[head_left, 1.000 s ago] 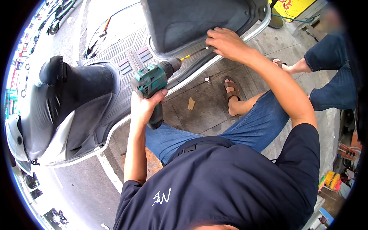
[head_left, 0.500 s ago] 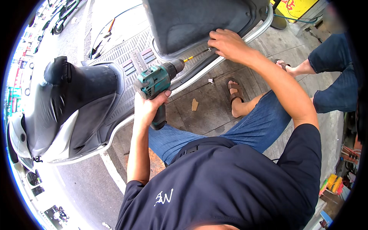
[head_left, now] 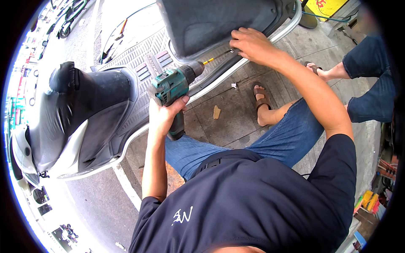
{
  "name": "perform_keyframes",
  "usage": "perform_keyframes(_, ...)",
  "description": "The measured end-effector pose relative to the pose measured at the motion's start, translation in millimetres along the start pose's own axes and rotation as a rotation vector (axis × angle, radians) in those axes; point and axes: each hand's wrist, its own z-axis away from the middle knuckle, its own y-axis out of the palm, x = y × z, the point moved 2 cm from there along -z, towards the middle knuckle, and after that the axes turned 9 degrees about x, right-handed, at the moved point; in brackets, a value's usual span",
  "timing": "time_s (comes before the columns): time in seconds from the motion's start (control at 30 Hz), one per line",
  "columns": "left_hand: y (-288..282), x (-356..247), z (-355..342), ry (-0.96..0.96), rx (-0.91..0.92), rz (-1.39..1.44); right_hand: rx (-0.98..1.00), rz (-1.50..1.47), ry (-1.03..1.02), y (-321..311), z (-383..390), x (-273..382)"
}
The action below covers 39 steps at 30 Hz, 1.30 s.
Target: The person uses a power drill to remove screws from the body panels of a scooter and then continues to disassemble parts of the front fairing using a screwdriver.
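Note:
My left hand (head_left: 161, 118) is wrapped round the grip of a teal and black cordless drill (head_left: 169, 86), held over the edge of a scooter's ridged footboard (head_left: 145, 42). From its chuck a long thin bit with a yellow collar (head_left: 209, 61) points up and right. At the bit's far end shows a small shiny piece (head_left: 231, 51), too small to name. My right hand (head_left: 255, 47) is beside that tip, fingers bent in against the lower edge of the scooter's dark front panel (head_left: 211, 31). What its fingertips pinch, if anything, is hidden.
The scooter's black seat (head_left: 93, 90) stands at left. A person in jeans (head_left: 371, 76) is close by on the right. An orange-handled tool (head_left: 123, 27) lies beyond the footboard. A tan scrap (head_left: 217, 112) lies on the paving. Colourful items (head_left: 370, 201) are at far right.
The view has shifted slightly. Both hands keep nearly the same places, the drill still in my left hand and my right hand still at the bit's tip.

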Motion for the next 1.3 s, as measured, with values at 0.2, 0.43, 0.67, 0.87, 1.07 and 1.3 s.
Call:
perform_keyframes(0.2,-7,-20,-8,0.012,0.030,-0.043,-0.001,0.009,-0.015,0,-2,2)
perform_keyframes(0.43,-8,-51,-15,-0.043,0.083,-0.222,0.030,0.011,0.010,-3,-1,0)
perform_keyframes(0.67,-10,-55,-15,-0.073,0.104,-0.251,-0.015,0.012,-0.002,-6,-1,5)
perform_keyframes(0.87,-8,-56,-16,-0.013,0.080,-0.214,-0.014,0.014,0.001,-5,-2,3)
perform_keyframes(1.07,-8,-57,-17,-0.035,0.102,-0.242,-0.019,0.023,-0.004,-6,-1,4)
perform_keyframes(1.3,-10,-59,-18,-0.018,0.122,-0.276,-0.039,0.033,-0.017,-6,-2,5)
